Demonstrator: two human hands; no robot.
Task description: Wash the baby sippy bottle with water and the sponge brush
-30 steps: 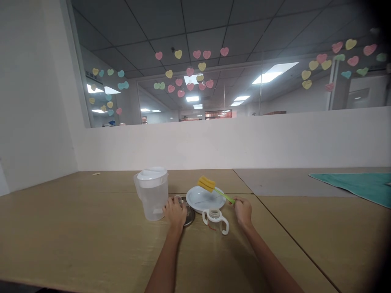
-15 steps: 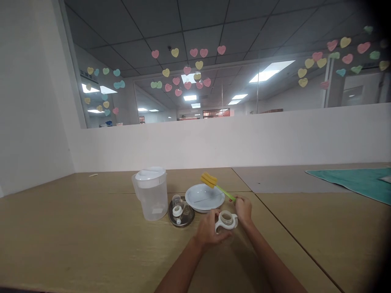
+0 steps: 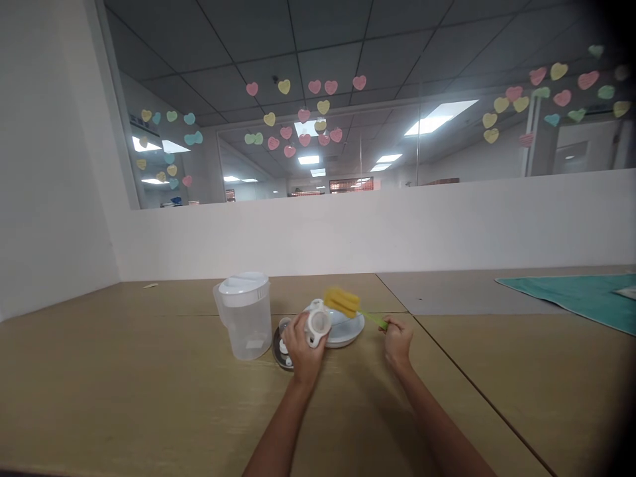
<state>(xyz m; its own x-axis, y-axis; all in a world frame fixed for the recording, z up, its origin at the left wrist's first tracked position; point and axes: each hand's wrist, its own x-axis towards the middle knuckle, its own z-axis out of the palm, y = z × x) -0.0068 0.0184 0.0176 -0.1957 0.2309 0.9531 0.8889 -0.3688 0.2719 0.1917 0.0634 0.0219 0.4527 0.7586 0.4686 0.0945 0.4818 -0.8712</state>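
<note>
My left hand (image 3: 305,350) is closed around a baby bottle (image 3: 318,322) with white side handles, its round open mouth tipped towards me. My right hand (image 3: 398,341) grips the green handle of a bottle brush (image 3: 342,302), whose yellow sponge head is slightly blurred. The sponge is close to the bottle's mouth, outside it. Behind the bottle is a white bowl (image 3: 345,338), partly covered by it. A round metal tray (image 3: 276,354) with small white and clear parts lies left of my left hand, which hides much of it.
A clear plastic pitcher (image 3: 250,328) with a white lid stands left of the tray. A teal cloth (image 3: 571,298) lies at the far right of the table (image 3: 163,391). Behind the table rises a white wall (image 3: 318,242) with a window above.
My left hand has moved left and up with the bottle, turning its mouth towards me. The brush has tipped lower, its sponge now beside the bottle. My right hand has barely moved.
</note>
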